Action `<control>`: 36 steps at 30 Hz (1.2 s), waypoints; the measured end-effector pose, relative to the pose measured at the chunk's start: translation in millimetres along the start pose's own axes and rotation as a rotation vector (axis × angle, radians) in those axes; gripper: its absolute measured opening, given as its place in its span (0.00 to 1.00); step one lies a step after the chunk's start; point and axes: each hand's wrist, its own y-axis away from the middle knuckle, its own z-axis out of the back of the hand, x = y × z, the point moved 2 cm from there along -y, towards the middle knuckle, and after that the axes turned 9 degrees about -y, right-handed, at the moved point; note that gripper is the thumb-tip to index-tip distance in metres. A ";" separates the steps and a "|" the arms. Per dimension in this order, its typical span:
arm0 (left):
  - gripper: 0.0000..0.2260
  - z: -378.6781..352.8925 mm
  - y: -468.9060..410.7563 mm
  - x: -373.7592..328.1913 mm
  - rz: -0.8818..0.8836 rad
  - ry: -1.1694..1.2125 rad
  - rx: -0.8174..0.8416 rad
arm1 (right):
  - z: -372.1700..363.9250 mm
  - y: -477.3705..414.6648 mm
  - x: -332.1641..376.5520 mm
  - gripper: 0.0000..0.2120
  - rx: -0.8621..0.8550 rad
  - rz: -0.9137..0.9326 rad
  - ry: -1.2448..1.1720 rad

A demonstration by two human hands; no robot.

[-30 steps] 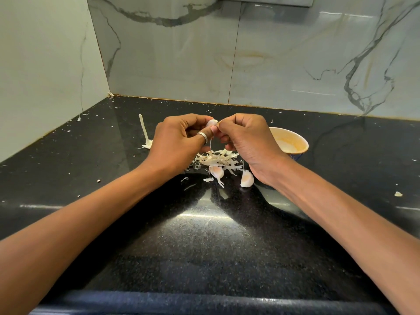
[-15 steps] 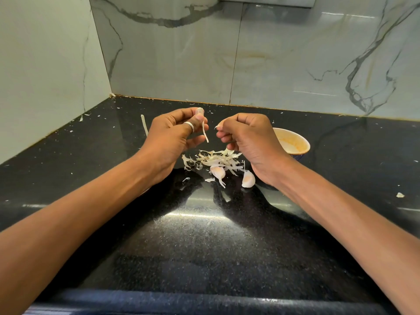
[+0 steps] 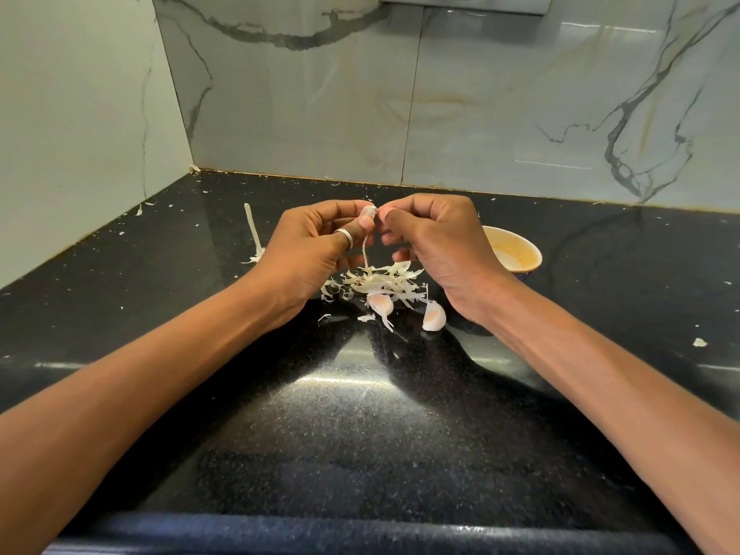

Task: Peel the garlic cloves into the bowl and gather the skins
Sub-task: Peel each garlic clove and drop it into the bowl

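Note:
My left hand (image 3: 312,250) pinches a garlic clove (image 3: 368,212) between thumb and fingertips above the counter. A thin strip of skin (image 3: 364,250) hangs down from the clove. My right hand (image 3: 436,246) meets it from the right, with thumb and forefinger pinching the clove's top. Below the hands lies a pile of loose skins (image 3: 376,284). Two unpeeled cloves (image 3: 379,303) (image 3: 434,316) rest at the pile's near edge. The cream bowl (image 3: 516,250) stands just behind my right hand, partly hidden by it.
The black speckled countertop (image 3: 360,414) runs to marble walls at the back and left. A garlic stem (image 3: 253,234) lies left of my left hand. Small skin flecks (image 3: 699,342) are scattered at the right and back left.
Half a second ago my hands were apart, the left one raised with the strip dangling. Now they have come back together at the clove.

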 end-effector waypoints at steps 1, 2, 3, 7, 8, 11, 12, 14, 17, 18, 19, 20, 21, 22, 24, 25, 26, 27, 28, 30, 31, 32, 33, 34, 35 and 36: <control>0.09 0.1 0.0 0.1 -0.003 -0.006 0.002 | 0.2 -0.3 -0.3 0.04 0.002 0.003 0.005; 0.09 0.2 0.3 0.3 -0.003 -0.011 0.005 | 0.6 -0.7 -1.0 0.04 0.000 0.007 0.014; 0.09 0.1 0.6 0.5 -0.004 -0.015 0.009 | 1.2 -1.0 -1.5 0.04 -0.002 0.011 0.026; 0.09 -1.6 1.3 2.2 -0.005 -0.010 0.031 | 2.2 -1.4 -4.5 0.04 0.004 0.013 0.060; 0.09 -1.5 1.6 2.2 -0.006 -0.013 0.035 | 2.2 -1.2 -4.9 0.04 0.008 0.013 0.061; 0.09 0.4 0.6 3.3 -0.023 -0.048 0.045 | 2.8 -1.1 -5.2 0.04 0.016 0.020 0.065; 0.08 0.7 0.2 4.1 -0.027 -0.055 0.048 | 3.4 -1.2 -4.9 0.04 0.016 0.025 0.067; 0.09 0.6 0.1 5.9 -0.034 -0.062 0.054 | 3.9 -1.3 -4.8 0.04 0.015 0.036 0.083; 0.09 -0.4 -0.9 9.0 -0.043 -0.096 0.073 | 3.2 -0.8 -3.5 0.04 0.016 0.084 0.159; 0.09 -0.7 -0.8 9.6 -0.046 -0.102 0.077 | 2.7 -0.6 -3.1 0.05 0.016 0.109 0.194; 0.10 -0.5 -0.9 10.3 -0.046 -0.105 0.078 | 2.2 -0.2 -2.7 0.05 0.017 0.138 0.236; 0.10 -0.6 -0.7 10.5 -0.044 -0.103 0.079 | 1.7 0.5 -1.9 0.06 0.016 0.177 0.287; 0.10 -0.8 -0.4 10.3 -0.037 -0.098 0.080 | 0.8 1.4 -1.2 0.06 0.017 0.223 0.344; 0.10 -0.8 0.0 10.1 -0.028 -0.086 0.083 | -0.3 2.6 -0.4 0.07 0.020 0.267 0.396; 0.10 -1.2 0.9 9.7 -0.010 -0.059 0.091 | -2.0 4.1 -0.4 0.07 0.029 0.325 0.453; 0.10 -1.4 1.2 9.5 0.000 -0.048 0.096 | -2.2 4.2 -0.8 0.07 0.035 0.342 0.467; 0.10 -1.3 1.3 9.4 0.009 -0.036 0.101 | -2.1 4.0 -1.4 0.07 0.040 0.358 0.483; 0.09 -1.4 1.3 9.2 0.018 -0.024 0.106 | -2.0 4.0 -1.5 0.07 0.046 0.375 0.503; 0.09 -1.5 1.2 9.2 0.026 -0.013 0.109 | -1.6 3.8 -1.4 0.07 0.052 0.392 0.526; 0.08 -1.5 0.7 10.0 0.038 0.006 0.111 | -1.1 4.0 -0.1 0.07 0.062 0.418 0.567; 0.08 -1.5 0.6 10.3 0.041 0.012 0.114 | -1.0 4.2 0.5 0.07 0.065 0.426 0.579; 0.07 -1.4 0.8 10.4 0.041 0.013 0.119 | -1.1 4.5 0.8 0.07 0.065 0.429 0.585; 0.07 -1.7 1.3 10.3 0.039 0.013 0.124 | -1.2 4.7 0.8 0.07 0.064 0.429 0.586; 0.08 -1.9 1.6 10.5 0.039 0.014 0.127 | -1.4 5.0 0.8 0.07 0.063 0.424 0.583; 0.08 -1.9 2.0 10.5 0.039 0.017 0.129 | -1.7 5.2 0.5 0.07 0.061 0.416 0.577; 0.08 -1.9 2.3 10.3 0.039 0.022 0.131 | -2.2 5.5 0.2 0.07 0.058 0.408 0.569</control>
